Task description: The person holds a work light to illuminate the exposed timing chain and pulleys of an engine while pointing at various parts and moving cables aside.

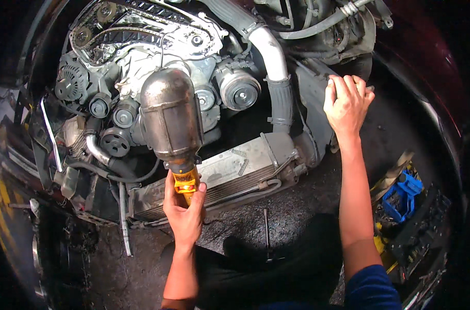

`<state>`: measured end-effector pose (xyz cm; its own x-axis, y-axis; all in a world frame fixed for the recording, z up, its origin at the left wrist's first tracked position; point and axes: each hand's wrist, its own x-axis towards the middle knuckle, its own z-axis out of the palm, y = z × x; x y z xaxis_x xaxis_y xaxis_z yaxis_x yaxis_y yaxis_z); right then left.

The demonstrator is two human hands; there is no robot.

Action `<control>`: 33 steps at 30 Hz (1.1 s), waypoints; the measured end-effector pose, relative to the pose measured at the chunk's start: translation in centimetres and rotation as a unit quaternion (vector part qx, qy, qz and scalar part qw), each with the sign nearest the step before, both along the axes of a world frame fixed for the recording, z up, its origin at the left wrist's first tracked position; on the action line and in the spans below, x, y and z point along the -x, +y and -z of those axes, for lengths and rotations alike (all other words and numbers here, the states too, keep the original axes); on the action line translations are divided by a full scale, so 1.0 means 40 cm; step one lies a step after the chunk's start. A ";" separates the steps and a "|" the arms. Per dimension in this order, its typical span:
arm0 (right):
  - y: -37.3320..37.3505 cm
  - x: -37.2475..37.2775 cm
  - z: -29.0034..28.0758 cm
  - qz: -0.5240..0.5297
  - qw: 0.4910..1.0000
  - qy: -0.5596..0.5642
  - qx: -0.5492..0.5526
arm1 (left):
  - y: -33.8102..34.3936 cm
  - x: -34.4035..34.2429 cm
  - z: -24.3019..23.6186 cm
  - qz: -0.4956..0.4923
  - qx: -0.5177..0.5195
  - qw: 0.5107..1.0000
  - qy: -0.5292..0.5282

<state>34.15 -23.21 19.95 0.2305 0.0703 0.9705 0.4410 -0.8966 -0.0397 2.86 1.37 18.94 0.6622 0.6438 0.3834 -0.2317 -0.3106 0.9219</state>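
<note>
My left hand (186,201) is wrapped round the yellow handle of a work lamp (170,119), whose domed metal housing stands in front of the engine and hides part of it. My right hand (348,106) is up at the right, fingers curled over something at the edge of a grey panel (317,101); what it grips is hidden. Behind the lamp is an engine with an exposed timing chain (126,32), an alternator (69,82), several pulleys (124,116) and a compressor (240,90). A silver pipe with black hoses (266,49) runs down beside the compressor.
A radiator-like cooler (235,170) crosses the front of the engine bay. A long thin tool (267,235) lies on the dark ground, and a metal rod (124,222) stands at the left. Blue plastic pieces (400,199) and black parts (421,232) are at the right.
</note>
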 end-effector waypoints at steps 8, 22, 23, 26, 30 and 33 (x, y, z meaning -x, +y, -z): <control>0.001 -0.004 0.002 0.000 1.000 0.004 0.005 | 0.018 -0.020 0.014 0.005 0.005 1.000 -0.014; 0.008 -0.006 0.004 0.002 1.000 0.002 -0.001 | 0.047 -0.034 0.031 0.011 -0.009 1.000 -0.020; 0.008 -0.005 0.004 0.002 1.000 0.003 0.001 | 0.046 -0.034 0.029 0.011 -0.010 1.000 -0.020; 0.010 -0.008 0.004 0.011 1.000 0.004 0.000 | 0.038 -0.029 0.018 0.005 -0.006 1.000 -0.003; 0.015 0.021 -0.013 -0.011 1.000 -0.009 -0.019 | 0.034 -0.031 0.010 0.015 -0.004 1.000 0.000; 0.125 0.121 -0.062 -0.112 0.989 -0.070 -0.060 | 0.050 -0.006 0.019 -0.008 -0.008 1.000 -0.003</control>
<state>29.32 -18.21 22.42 0.0842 -0.0140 0.9963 0.6372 -0.7680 -0.0646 3.11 3.38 18.19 0.6502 0.6476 0.3974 -0.2313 -0.3294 0.9154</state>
